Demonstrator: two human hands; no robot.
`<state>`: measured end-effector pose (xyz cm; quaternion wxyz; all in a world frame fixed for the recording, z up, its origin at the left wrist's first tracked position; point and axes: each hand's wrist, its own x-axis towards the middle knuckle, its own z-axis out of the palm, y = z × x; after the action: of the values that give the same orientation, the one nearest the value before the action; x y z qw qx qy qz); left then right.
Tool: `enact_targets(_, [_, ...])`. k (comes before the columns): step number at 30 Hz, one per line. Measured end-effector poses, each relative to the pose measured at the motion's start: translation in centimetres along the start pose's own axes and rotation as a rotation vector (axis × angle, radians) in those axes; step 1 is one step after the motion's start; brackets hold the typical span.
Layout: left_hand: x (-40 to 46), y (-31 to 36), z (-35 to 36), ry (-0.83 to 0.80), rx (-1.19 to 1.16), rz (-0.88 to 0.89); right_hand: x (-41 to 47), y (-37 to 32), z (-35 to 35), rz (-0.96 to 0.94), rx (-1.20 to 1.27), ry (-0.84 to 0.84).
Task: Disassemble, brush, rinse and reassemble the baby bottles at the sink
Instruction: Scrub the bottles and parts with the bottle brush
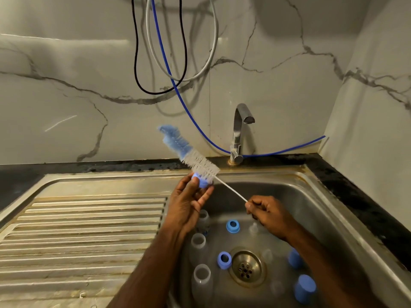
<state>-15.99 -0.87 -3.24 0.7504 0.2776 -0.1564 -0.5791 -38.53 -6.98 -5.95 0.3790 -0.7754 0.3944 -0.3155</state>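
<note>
Blue bottle ring held; brush tilted; bottles in sink.

Bottles and rings crowd the basin; drainboard lies open

Both forearms reaching forward, converging. Left hand raised, palm turned inward, fingertips and thumb pinching a small blue plastic collar. Right hand lower, fingers curled, pinching the thin white wire handle of a bottle brush.
</note>
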Motion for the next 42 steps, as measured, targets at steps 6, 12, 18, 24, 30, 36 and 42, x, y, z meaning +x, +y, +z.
enact_targets(6, [-0.5,-1.1,1.0,-0.013,0.080,-0.061,0.1,0.3,-0.2,-0.060,-0.046,0.065])
enact_targets(12, [0.0,-0.9,0.5,0.068,-0.102,-0.091,0.0,0.2,-0.5,-0.054,-0.027,0.043])
enact_targets(18, [0.0,-1.7,1.0,0.016,0.033,-0.193,0.0,-0.4,0.7,-0.052,-0.012,0.056])
enact_targets(24, [0.2,-1.6,0.6,0.036,-0.038,-0.206,0.0,-0.5,0.7,-0.072,0.077,0.073])
enact_targets(30, [0.4,-1.1,0.4,0.069,-0.101,-0.164,0.0,0.0,0.6,-0.030,0.017,-0.005])
enact_targets(36, [0.5,-0.9,-0.1,0.047,0.077,0.021,0.0,0.5,0.1,0.035,-0.011,-0.046])
enact_targets(42, [0.3,-1.1,-0.3,0.055,0.325,0.149,0.0,0.4,0.8,0.041,-0.046,-0.054])
